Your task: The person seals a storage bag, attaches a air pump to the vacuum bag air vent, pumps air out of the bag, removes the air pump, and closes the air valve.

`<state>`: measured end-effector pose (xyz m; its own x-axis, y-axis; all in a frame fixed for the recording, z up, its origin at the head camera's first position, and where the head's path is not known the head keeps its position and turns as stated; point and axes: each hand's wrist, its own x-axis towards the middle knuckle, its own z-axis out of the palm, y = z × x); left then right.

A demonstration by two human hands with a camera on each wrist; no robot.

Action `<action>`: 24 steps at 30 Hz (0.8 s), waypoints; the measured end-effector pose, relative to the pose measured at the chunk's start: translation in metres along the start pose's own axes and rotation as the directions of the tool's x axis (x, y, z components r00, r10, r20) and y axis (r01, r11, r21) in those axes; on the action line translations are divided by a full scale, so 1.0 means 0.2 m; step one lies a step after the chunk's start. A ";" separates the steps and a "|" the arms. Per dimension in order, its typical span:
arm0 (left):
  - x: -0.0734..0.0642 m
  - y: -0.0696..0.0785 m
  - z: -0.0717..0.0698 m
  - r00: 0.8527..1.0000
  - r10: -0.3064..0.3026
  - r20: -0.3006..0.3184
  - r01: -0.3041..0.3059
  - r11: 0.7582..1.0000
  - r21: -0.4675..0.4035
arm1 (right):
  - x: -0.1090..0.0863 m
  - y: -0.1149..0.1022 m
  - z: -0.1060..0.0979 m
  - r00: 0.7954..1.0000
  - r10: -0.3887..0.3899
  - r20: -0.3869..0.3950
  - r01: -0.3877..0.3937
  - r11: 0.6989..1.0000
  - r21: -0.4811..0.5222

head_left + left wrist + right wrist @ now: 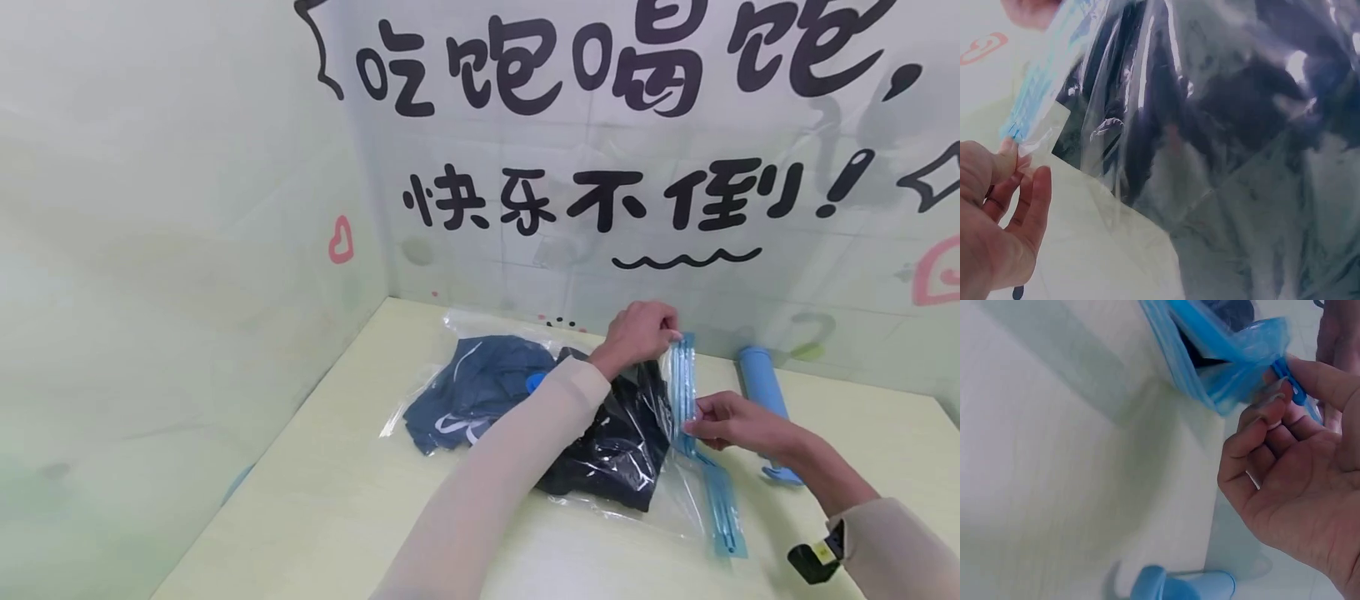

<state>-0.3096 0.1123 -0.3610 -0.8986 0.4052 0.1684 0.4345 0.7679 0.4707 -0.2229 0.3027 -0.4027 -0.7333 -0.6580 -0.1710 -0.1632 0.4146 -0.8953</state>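
A clear vacuum storage bag point(675, 500) lies on the table with folded dark blue cloth point(487, 383) and black cloth point(611, 454) inside. Its right edge carries a blue zip strip point(726, 517). My left hand point(637, 333) pinches the far corner of that edge between thumb and fingers. Partway along the strip, my right hand point(738, 421) pinches a small blue slider point(1291, 381). In the right wrist view, the blue-edged mouth gapes beside the right fingers. My left sleeve crosses over the bag and hides part of it, close to the blue valve point(535, 382).
A blue hand pump point(767, 387) lies behind and right of my right hand, near the back wall. White walls with printed lettering point(637, 200) stand at the back and left of the pale table point(300, 500). A black wrist camera point(816, 560) sits at my right cuff.
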 end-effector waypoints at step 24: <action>0.00 -0.11 -0.03 0.996 -0.081 -0.034 0.076 0.988 -0.131 | 0.05 -0.06 -0.08 0.898 0.127 -0.422 -0.168 0.984 -0.060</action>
<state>-0.3206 0.0918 -0.3658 -0.9323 0.3249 0.1591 0.3535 0.7246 0.5917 -0.2385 0.3009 -0.3882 -0.9574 -0.2730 -0.0938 -0.0775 0.5560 -0.8276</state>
